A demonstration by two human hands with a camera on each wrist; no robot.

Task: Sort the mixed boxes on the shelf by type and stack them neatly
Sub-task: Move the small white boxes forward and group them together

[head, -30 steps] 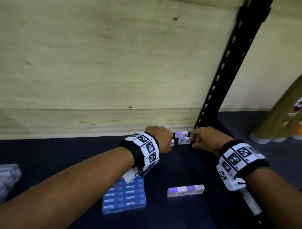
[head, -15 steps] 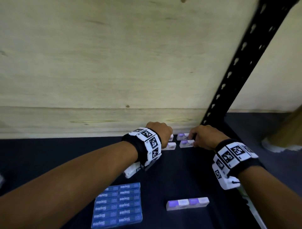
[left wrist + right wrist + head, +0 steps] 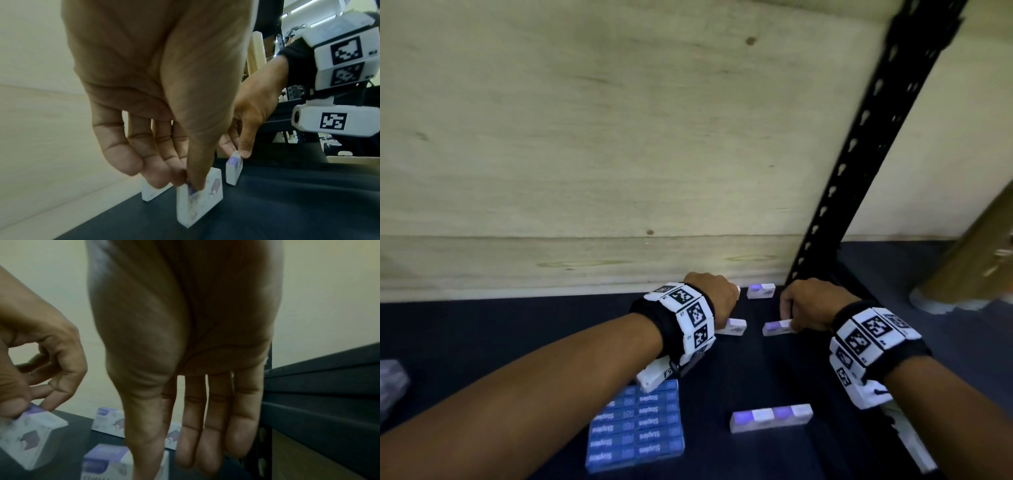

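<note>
Small white boxes with purple marks lie on the dark shelf [image 3: 517, 335]. My left hand [image 3: 717, 298] pinches one white box [image 3: 734, 327] [image 3: 199, 196] between thumb and fingertips [image 3: 160, 180], its edge on the shelf. My right hand [image 3: 804, 308] pinches a second white box [image 3: 775, 327] [image 3: 234, 168] just to the right. A third white box [image 3: 761, 291] [image 3: 111, 420] stays against the back wall. Two more white boxes [image 3: 770, 416] lie end to end near me. A stack of blue Staples boxes [image 3: 637, 428] sits under my left forearm.
A plywood back wall [image 3: 619, 154] closes the shelf. A black perforated upright [image 3: 859, 171] stands just right of my right hand. Something clear and plastic [image 3: 390, 383] shows at the left edge, and a brown cardboard shape [image 3: 979, 257] at the far right.
Both hands have drawn their white boxes away from the back wall toward me and slightly apart. One white box stayed at the wall.
</note>
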